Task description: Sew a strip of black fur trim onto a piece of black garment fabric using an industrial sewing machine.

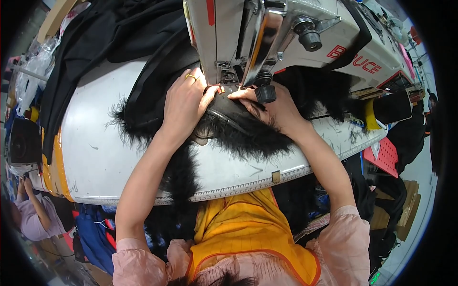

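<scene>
A white sewing machine (315, 40) stands over black cloth (151, 90) trimmed with long black fur (253, 140). My left hand (183, 102), with a ring on one finger, is closed on the cloth just left of the needle area, its thumb reaching toward the presser foot. To the right of the foot, my right hand (276, 109) grips the cloth edge, fingers bent and partly hidden behind a black knob (265, 90). A lamp lights the spot between both hands. The fur trim hangs over the table's front edge below my left wrist.
The white table (102, 143) has a measuring tape (229, 191) along its front edge and loose fur strands on top. More black cloth (109, 31) is heaped at the back left. A red perforated tray (383, 157) sits at right. Another person (38, 214) works at far left.
</scene>
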The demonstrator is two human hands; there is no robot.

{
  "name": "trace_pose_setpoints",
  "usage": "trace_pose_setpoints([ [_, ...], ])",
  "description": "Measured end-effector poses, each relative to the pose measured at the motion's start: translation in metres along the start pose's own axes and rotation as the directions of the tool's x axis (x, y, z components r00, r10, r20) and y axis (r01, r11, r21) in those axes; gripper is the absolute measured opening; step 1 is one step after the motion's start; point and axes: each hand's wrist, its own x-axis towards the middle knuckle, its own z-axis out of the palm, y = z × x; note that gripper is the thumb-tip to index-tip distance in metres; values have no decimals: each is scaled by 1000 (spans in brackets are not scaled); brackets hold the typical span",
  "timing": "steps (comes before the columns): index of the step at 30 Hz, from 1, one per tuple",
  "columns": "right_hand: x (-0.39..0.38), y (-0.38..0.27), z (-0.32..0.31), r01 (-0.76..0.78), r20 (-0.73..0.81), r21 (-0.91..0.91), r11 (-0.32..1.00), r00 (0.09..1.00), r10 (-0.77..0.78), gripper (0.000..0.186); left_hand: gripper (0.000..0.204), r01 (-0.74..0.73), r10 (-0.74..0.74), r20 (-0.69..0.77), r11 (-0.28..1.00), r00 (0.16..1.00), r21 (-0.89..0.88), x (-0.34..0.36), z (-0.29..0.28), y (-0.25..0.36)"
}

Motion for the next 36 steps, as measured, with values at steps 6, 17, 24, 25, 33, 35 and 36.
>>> trace_pose_setpoints([
  [6,16,9,-4,-209,68,79,975,977,204,16,18,0,0,0,1000,1000,-21,2,0,2],
  [17,18,8,21,-239,-151,23,971,959,240,28,21,29,-28,-32,999,999,16,1,4,0],
  [24,23,7,28,-252,-148,66,965,954,260,33,20,32,-32,-51,999,998,2,0,2,0],
  [25,23,7,27,-254,-150,65,965,954,261,33,20,31,-30,-51,1000,998,2,1,2,1],
  [33,11,-3,-21,-146,-136,-99,984,982,132,20,15,-127,107,-202,988,973,-89,-6,-34,1],
  [35,-5,-13,-51,-188,-93,75,979,976,195,23,23,-196,195,-83,981,977,1,-22,-56,-9],
  [36,-15,-18,-60,-251,-40,225,941,963,266,28,27,-261,259,59,965,964,31,-22,-59,-4],
])
